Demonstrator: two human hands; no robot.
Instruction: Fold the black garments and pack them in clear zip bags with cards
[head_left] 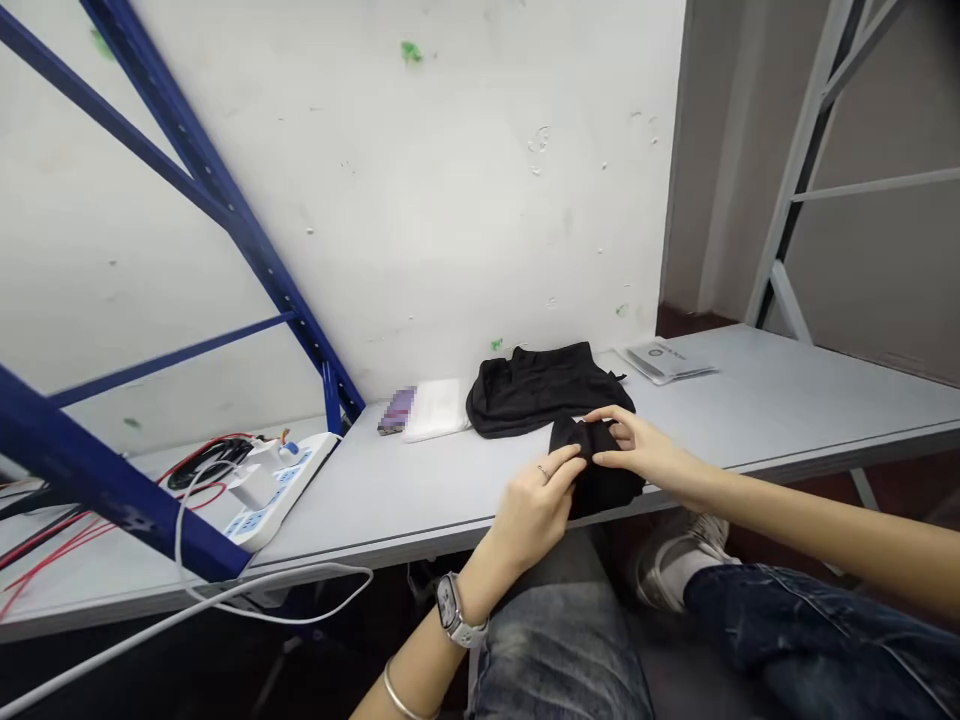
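Between my hands is a small piece of black fabric, bunched at the front edge of the table; its exact kind does not show. My left hand, with a ring and a watch on the wrist, has its fingers closed on the left side of the fabric. From the right, my right hand pinches the upper edge of the fabric between thumb and fingers. Just behind lies a larger black cloth item, spread flat and wrinkled, with a thin strap or tie at its right end.
A white packet and a purple box lie left of the cloth. A grey-white printed bag lies at the back right. A power strip with plugs and cables sits left, behind a blue metal frame. A white cable loops over the table's edge.
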